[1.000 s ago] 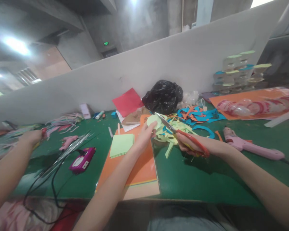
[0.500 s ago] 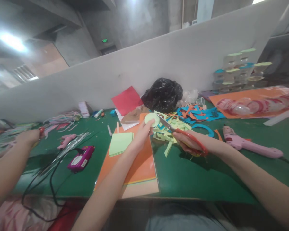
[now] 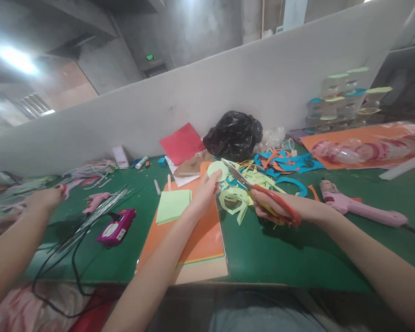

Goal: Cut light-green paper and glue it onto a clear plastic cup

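Observation:
My left hand (image 3: 208, 188) is closed on a pale green paper disc (image 3: 217, 169), pinching its lower edge. My right hand (image 3: 268, 205) grips red-and-yellow scissors (image 3: 280, 205), whose blades lie at the disc's right edge. Below the blades sits a curled ring-shaped green paper offcut (image 3: 233, 203), on a heap of green paper scraps (image 3: 259, 177). Under my left forearm are a stack of pale green paper squares (image 3: 173, 206) and orange sheets (image 3: 204, 240).
A pink glue gun (image 3: 363, 210) lies to the right. Behind the scraps sits a black plastic bag (image 3: 233, 136). On the left are a purple device (image 3: 116, 228) with a black cable, thin wires (image 3: 100, 214), and another person's hand (image 3: 43, 200). Decorated cups (image 3: 335, 108) stand stacked at back right.
The curled green offcut now lies as an open loop below the scissors. My right hand and the scissors have shifted slightly; the disc stays in my left hand.

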`<state>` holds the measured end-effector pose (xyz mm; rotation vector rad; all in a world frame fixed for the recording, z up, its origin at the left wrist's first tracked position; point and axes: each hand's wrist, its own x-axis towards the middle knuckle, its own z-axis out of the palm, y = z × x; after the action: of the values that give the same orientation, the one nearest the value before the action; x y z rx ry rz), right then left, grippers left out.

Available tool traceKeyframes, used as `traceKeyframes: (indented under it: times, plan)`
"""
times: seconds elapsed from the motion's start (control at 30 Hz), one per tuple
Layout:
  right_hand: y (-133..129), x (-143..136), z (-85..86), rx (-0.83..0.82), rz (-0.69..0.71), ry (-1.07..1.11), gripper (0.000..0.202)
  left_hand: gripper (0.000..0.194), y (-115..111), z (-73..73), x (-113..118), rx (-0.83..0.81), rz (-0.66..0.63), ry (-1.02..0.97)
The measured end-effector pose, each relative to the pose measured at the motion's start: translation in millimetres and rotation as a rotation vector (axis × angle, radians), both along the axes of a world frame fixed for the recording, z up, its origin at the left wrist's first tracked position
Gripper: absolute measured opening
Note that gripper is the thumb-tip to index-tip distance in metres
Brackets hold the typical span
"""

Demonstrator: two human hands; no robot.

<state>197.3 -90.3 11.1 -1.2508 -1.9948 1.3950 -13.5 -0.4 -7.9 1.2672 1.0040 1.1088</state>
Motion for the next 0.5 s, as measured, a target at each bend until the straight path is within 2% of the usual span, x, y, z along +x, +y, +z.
traceKeyframes:
  times: [0.13,0.3,0.5]
  plan:
    - [3,-2,-3.5,-0.009,-0.031,0.008,0.055,0.033,-4,3.4,2,0.009,-0.027,0.011]
    - [6,-6,-12.9,0.036,-0.087,0.025,0.05,0.035,-7,2.3,4,-0.004,0.004,0.05]
    - [5,-10,-8.2,0.003,-0.16,0.039,0.049,0.035,-11,4.2,5,-0.042,0.012,0.053]
